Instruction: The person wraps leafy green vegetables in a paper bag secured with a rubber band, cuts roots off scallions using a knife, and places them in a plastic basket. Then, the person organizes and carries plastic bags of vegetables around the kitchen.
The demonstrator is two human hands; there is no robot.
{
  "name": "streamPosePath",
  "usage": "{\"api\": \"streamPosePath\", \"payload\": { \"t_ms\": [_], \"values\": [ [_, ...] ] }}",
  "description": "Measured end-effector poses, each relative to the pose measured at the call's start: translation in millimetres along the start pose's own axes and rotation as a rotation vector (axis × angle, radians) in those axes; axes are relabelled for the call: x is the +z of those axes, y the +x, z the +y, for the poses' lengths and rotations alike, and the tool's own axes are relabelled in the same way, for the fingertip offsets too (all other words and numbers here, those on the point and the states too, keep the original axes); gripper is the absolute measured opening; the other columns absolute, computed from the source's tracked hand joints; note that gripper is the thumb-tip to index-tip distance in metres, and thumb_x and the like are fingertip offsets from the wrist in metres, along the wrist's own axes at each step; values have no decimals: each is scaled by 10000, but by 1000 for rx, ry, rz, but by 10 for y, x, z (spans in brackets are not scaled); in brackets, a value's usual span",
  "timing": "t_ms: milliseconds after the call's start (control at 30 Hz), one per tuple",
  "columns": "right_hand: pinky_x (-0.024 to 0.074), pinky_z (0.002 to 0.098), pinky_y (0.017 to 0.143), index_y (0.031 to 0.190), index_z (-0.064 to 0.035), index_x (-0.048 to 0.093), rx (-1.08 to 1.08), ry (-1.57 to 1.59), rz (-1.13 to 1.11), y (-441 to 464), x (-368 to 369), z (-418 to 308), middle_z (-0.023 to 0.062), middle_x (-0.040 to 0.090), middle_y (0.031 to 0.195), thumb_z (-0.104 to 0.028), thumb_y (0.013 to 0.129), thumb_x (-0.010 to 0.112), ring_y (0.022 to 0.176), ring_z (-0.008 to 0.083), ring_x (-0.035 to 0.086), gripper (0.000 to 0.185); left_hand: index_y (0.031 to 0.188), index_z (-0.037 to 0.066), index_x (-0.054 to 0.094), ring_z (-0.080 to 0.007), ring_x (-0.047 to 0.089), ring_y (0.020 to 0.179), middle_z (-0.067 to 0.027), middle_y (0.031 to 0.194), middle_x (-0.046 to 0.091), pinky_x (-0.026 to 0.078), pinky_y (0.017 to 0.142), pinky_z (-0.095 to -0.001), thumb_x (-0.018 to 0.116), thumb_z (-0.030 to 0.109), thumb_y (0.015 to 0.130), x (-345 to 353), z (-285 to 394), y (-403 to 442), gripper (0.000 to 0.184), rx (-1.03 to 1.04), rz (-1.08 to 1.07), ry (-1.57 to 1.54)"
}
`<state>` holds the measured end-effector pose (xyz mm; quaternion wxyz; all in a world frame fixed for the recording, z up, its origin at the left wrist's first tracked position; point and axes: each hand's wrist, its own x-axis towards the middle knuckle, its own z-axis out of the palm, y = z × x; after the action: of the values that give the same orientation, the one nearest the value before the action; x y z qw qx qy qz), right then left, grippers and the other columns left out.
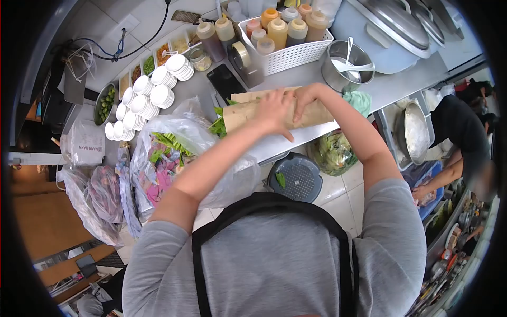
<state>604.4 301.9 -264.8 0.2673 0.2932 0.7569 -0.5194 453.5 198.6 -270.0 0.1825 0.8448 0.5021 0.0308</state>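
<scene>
A brown paper bundle (240, 117) lies on the metal counter, with green leaves (217, 126) sticking out at its left end. My left hand (273, 112), slightly blurred, rests on top of the paper with its fingers spread. Beside it, my right hand (307, 100) lies on the paper too, its fingers bent over the upper surface. A black phone (227, 83) is just behind the bundle. To the left, an open clear plastic bag (179, 129) holds more leafy greens (173, 141) and something pink.
Behind stand stacked white cups (161, 95), a white basket (296, 55) of sauce bottles and a steel pot (338, 68) with spoons. Below the counter edge are a grey perforated stool (296, 179) and bagged greens (334, 153). A co-worker (459, 137) bends at the right.
</scene>
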Motion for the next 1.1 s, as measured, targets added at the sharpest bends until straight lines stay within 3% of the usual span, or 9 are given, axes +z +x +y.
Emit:
{"api": "streamPosePath", "payload": {
  "t_ms": [133,167,233,300,433,533,767,967,1100],
  "values": [
    [428,312,865,1202,-73,512,46,-48,11,239,15,253,102,626,1047,-369,498,841,996,229,577,831,1370,21,214,-351,343,1202,-222,1305,355,267,1011,-443,809,524,398,270,22,89,1245,-11,122,216],
    [443,312,829,1142,-65,554,36,-435,651,224,198,311,97,635,1009,-381,538,824,950,216,589,733,1364,17,226,-334,361,1202,-219,1293,379,285,1000,-435,808,523,403,261,-62,183,1232,-67,11,190],
    [458,312,792,1081,-57,597,35,-831,1301,96,437,318,91,644,970,-394,577,808,904,203,600,642,1358,13,239,-317,379,1202,-216,1282,403,302,990,-428,808,522,409,204,-200,345,1218,-113,-89,169],
    [477,310,730,1092,-33,572,78,-122,1340,-43,694,298,79,638,945,-438,700,719,823,200,607,583,1324,-19,291,-295,471,1131,-211,1198,490,368,940,-395,802,502,427,154,-302,417,1157,-145,-84,14],
    [478,332,759,1201,-17,447,-92,1286,882,92,1558,344,94,584,1051,-461,801,618,848,205,597,621,1292,-26,342,-300,538,1035,-200,1115,544,417,893,-364,787,470,438,36,-349,489,1084,-180,-195,-203],
    [443,337,845,1244,-49,416,-465,1678,955,400,1609,398,91,537,1144,-475,809,602,1001,199,545,637,1277,-25,363,-319,540,1040,-212,1127,543,426,895,-352,774,461,444,171,-401,505,1048,-146,-204,-544],
    [363,399,979,1310,-49,334,-886,1844,1037,383,1487,251,112,447,1279,-436,853,536,1172,257,439,632,1304,-28,317,-295,503,1110,-217,1192,507,390,946,-335,779,439,471,275,-132,186,1061,-162,-146,-566],
    [374,397,981,1300,-11,340,-888,1713,1024,84,1330,142,150,468,1247,-336,815,593,1140,274,472,636,1355,19,246,-291,380,1229,-179,1299,401,310,1015,-360,803,409,516,46,76,16,1080,-267,-34,-802],
    [407,362,931,1270,9,358,-948,1391,1018,-180,1039,-137,135,499,1191,-266,750,652,1090,243,501,658,1330,6,274,-258,399,1205,-164,1286,411,320,1008,-350,843,293,500,-308,100,-69,1047,-33,191,-1080]
  ]
}}
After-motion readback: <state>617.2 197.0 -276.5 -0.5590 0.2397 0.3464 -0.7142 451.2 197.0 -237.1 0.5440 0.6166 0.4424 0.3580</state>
